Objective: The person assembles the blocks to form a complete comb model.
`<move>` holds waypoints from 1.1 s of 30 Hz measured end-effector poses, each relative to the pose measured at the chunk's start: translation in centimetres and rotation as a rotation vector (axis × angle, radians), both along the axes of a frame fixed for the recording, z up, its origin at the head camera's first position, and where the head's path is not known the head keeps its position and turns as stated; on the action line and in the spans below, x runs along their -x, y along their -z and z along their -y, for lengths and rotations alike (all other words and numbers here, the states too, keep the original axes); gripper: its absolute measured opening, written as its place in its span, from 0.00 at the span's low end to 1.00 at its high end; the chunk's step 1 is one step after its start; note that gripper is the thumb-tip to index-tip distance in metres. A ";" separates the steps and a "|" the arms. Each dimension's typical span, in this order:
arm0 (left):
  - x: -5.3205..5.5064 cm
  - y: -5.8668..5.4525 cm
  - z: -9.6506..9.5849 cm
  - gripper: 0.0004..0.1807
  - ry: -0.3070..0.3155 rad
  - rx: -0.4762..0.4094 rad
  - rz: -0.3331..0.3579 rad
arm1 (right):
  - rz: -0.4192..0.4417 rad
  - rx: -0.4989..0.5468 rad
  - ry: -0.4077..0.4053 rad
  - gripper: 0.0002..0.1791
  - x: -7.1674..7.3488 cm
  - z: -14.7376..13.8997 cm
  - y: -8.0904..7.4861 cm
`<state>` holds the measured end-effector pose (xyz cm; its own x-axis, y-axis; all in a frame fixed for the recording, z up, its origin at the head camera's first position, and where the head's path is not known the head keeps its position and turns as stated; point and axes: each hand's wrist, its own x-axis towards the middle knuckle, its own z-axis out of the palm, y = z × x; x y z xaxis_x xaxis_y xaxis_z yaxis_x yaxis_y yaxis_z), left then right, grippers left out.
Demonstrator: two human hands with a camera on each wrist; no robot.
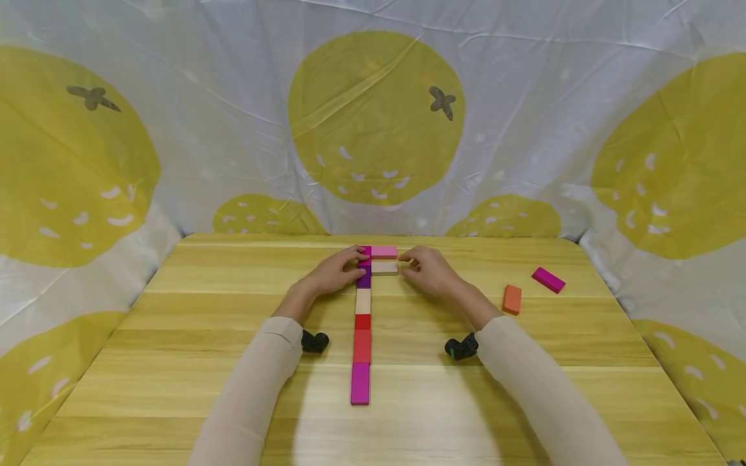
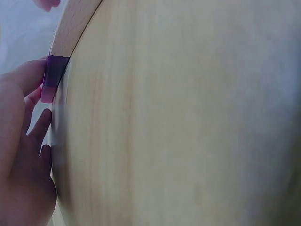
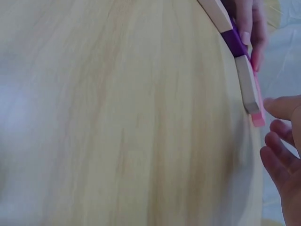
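Note:
A column of flat blocks runs toward me on the table: a magenta block [image 1: 365, 256] at the far end, then a purple block [image 1: 364, 278], a plain wood block [image 1: 364, 301], red ones [image 1: 362, 346] and a magenta one [image 1: 360, 384] nearest. From the far end, a pink block [image 1: 384, 252] and a pale wood block [image 1: 384, 268] stick out rightward, side by side. My left hand [image 1: 336, 270] touches the column's far end, thumb at the purple block and fingers at the magenta one. The right hand [image 1: 429, 270], fingers loosely bent, hovers by the right ends of the pink and pale blocks, holding nothing.
To the right lie an orange block [image 1: 511, 299] and a magenta block [image 1: 548, 279], apart from the column. A patterned cloth [image 1: 513, 129] hangs behind the wooden table [image 1: 204, 388]. Black devices [image 1: 462, 347] sit at both wrists.

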<state>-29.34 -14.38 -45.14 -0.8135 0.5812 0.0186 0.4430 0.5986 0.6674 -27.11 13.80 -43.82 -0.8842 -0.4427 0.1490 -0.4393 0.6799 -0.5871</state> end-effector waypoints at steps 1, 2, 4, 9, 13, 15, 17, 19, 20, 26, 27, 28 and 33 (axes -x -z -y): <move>0.0 0.0 0.0 0.24 0.000 0.001 -0.001 | 0.001 -0.003 -0.005 0.16 -0.1 -0.3 -0.1; 0.0 0.1 0.0 0.24 0.000 0.000 -0.002 | 0.001 -0.005 -0.009 0.16 -0.2 -0.6 -0.3; -0.1 0.1 0.1 0.24 -0.002 0.000 -0.002 | -0.006 -0.012 -0.021 0.16 -0.4 -1.2 -0.5; -0.1 0.1 0.2 0.24 -0.012 0.001 -0.001 | -0.013 -0.040 -0.023 0.17 -0.9 -3.1 -1.0; -0.2 0.2 0.2 0.24 -0.014 0.004 -0.002 | -0.002 -0.059 -0.021 0.17 -1.3 -4.6 -1.1; -0.2 0.2 0.2 0.24 -0.013 0.002 -0.002 | 0.003 -0.058 -0.024 0.17 -1.5 -5.3 -1.2; -0.2 0.2 0.2 0.24 -0.009 0.000 -0.007 | 0.004 -0.054 -0.024 0.17 -1.7 -6.1 -1.3; -0.2 0.2 0.1 0.24 -0.009 -0.003 -0.011 | 0.001 -0.053 -0.025 0.17 -2.0 -6.9 -1.5; -0.2 0.2 0.1 0.24 -0.008 -0.004 -0.014 | 0.001 -0.053 -0.021 0.17 -2.0 -7.3 -1.6; -0.1 0.0 -0.1 0.24 -0.004 0.005 -0.025 | 0.001 -0.042 0.004 0.16 -2.7 -10.0 -1.9; -0.1 0.0 -0.1 0.24 -0.004 0.005 -0.024 | 0.002 -0.039 0.007 0.15 -2.9 -10.5 -1.9; -0.1 0.0 -0.1 0.24 -0.004 0.008 -0.024 | 0.006 -0.033 0.007 0.16 -3.0 -10.9 -1.9; -0.1 -0.1 -0.1 0.24 -0.002 0.014 -0.018 | 0.052 -0.008 0.030 0.17 -3.8 -13.1 -1.6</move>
<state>-29.27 -14.28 -45.05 -0.8145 0.5796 0.0252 0.4533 0.6088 0.6511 -23.30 26.93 -42.17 -0.9037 -0.4166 0.0989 -0.3873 0.6969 -0.6036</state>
